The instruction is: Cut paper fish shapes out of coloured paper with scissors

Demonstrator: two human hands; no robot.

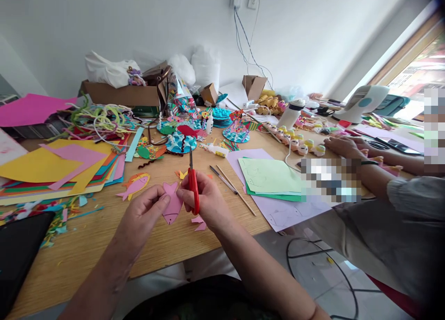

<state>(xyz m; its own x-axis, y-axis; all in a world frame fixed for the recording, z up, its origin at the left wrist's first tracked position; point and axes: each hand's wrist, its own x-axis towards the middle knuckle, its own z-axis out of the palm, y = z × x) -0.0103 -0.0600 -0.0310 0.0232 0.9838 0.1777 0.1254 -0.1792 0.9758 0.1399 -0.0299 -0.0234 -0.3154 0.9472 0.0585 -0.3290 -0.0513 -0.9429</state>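
Note:
Between the thumb and fingers of my left hand (148, 208) is a pink paper fish (171, 208), tail up, with an eye and a head line drawn near its lower end. My right hand (205, 197) grips red-handled scissors (195, 190), blades pointing up and away from the paper. Its thumb and fingertips also touch the fish's right edge. Pink paper scraps (199, 223) lie on the table just below my right hand. To the left of my hands rests a pink and orange paper fish (136, 185).
Coloured paper sheets (69, 162) are stacked at left, near a black tablet (24, 250). Right of my hands lie a pen (222, 178), a wooden stick (239, 195) and green paper (269, 176). Blue paper-fish decorations (181, 144) stand behind. A co-worker's hands (344, 148) rest at the right.

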